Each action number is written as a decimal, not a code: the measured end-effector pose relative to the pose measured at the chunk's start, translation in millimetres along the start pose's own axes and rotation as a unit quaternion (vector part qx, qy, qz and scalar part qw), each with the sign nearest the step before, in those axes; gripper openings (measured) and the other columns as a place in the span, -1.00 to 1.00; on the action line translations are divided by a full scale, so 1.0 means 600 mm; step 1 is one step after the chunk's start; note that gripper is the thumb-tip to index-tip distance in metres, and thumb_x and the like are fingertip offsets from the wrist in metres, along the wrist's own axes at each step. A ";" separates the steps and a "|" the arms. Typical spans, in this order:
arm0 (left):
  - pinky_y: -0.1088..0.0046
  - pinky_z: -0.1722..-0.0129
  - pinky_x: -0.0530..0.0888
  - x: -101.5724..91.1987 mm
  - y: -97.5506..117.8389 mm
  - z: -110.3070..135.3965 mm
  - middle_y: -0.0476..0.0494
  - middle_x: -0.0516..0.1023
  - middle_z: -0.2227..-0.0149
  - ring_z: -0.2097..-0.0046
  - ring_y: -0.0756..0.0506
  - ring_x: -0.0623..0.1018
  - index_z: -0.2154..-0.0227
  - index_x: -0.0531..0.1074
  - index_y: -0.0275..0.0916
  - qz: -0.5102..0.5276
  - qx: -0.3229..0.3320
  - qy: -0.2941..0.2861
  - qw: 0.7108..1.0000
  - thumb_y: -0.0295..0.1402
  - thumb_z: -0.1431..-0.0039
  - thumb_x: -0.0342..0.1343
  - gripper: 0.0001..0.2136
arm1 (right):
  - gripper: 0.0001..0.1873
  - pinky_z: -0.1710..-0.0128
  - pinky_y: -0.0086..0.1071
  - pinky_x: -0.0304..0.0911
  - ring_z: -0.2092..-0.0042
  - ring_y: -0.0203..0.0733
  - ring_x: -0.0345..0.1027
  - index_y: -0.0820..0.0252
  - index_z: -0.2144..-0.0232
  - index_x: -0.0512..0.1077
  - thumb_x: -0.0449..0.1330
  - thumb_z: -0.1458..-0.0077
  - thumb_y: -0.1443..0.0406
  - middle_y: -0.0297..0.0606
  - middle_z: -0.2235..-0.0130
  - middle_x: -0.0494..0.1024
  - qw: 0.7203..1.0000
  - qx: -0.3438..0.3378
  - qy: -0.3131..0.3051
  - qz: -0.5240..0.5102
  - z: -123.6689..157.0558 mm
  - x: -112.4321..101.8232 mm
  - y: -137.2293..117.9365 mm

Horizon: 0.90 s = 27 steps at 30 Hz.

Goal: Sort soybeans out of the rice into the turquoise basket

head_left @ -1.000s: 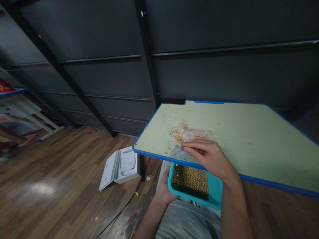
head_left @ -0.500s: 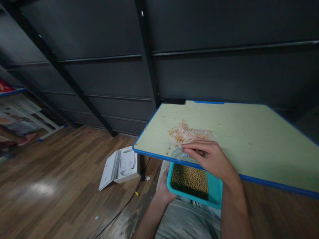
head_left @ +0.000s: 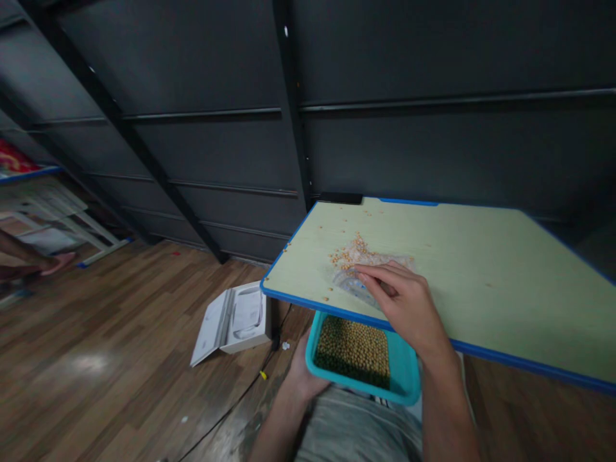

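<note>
Yellow beans [head_left: 357,240] are lying in a loose pile on a blue-edged, pale green table [head_left: 471,269], with more filling much of a teal container [head_left: 404,369] below its near edge. At far left, a red item [head_left: 14,157] is resting on another table [head_left: 48,172], and another person's foot in a pink shoe [head_left: 60,262] is showing beside that table's white frame [head_left: 103,250]. On the wooden floor [head_left: 120,333], a white box [head_left: 240,343] is sitting open, with a black cable [head_left: 239,403] bearing a yellow tag [head_left: 263,375] running near it. Farther right, the wearer's left hand [head_left: 304,372] is gripping the container's left side, its fingers partly hidden. On the table above, 2 stray beans [head_left: 330,289] are sitting near the front edge, a black object [head_left: 341,198] is lying at the far edge, and pale grains [head_left: 378,258] are mingling with the pile. Rightmost, the right hand [head_left: 402,295] is extending over the table, thumb and fingertips pinching together on the rim of a clear plastic piece [head_left: 347,283] beside the pile.
</note>
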State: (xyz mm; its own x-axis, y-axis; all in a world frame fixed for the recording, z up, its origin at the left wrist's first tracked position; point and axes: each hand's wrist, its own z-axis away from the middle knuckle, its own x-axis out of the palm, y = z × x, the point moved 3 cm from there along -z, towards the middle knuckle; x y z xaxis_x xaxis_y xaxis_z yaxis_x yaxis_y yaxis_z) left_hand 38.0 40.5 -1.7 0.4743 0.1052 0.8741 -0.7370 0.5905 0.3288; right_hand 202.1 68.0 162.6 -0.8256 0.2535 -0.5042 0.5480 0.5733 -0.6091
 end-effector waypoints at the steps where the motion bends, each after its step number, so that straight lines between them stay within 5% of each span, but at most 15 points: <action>1: 0.12 -0.17 0.36 -0.007 0.006 0.004 -0.25 0.67 0.13 -0.13 -0.33 0.50 0.11 0.56 -0.28 0.000 -0.003 0.012 1.000 -0.29 -0.08 0.17 -0.68 | -0.76 0.04 -0.13 0.33 0.13 -0.11 0.50 -0.02 0.12 0.58 0.17 -0.25 0.34 -0.32 0.15 0.66 1.000 -0.001 0.000 0.003 -0.001 0.004 -0.002; 8: 0.13 -0.13 0.41 -0.043 0.027 0.027 -0.24 0.69 0.23 -0.07 -0.32 0.55 0.11 0.52 -0.28 0.004 0.004 0.070 0.998 -0.41 0.05 0.21 -0.64 | -0.77 0.04 -0.14 0.33 0.12 -0.11 0.48 0.01 0.11 0.58 0.17 -0.25 0.33 -0.29 0.14 0.66 1.000 0.010 -0.023 0.010 -0.002 0.023 -0.001; 27: 0.08 -0.09 0.45 -0.031 0.060 0.051 -0.29 0.67 0.14 -0.05 -0.34 0.56 0.17 0.57 -0.29 0.058 0.013 0.105 0.993 -0.40 -0.06 0.15 -0.74 | -0.76 0.09 -0.20 0.35 0.15 -0.18 0.51 -0.07 0.14 0.59 0.19 -0.23 0.36 -0.37 0.18 0.66 0.995 -0.005 -0.072 -0.067 0.000 0.029 -0.015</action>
State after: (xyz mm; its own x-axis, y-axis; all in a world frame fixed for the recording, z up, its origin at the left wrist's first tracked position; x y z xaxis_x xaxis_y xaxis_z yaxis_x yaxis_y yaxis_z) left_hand -12.0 35.5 5.1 0.4737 0.3373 0.8136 -0.8034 0.5439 0.2423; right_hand 182.9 67.6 159.3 -0.8632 0.0603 -0.5012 0.4321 0.6018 -0.6717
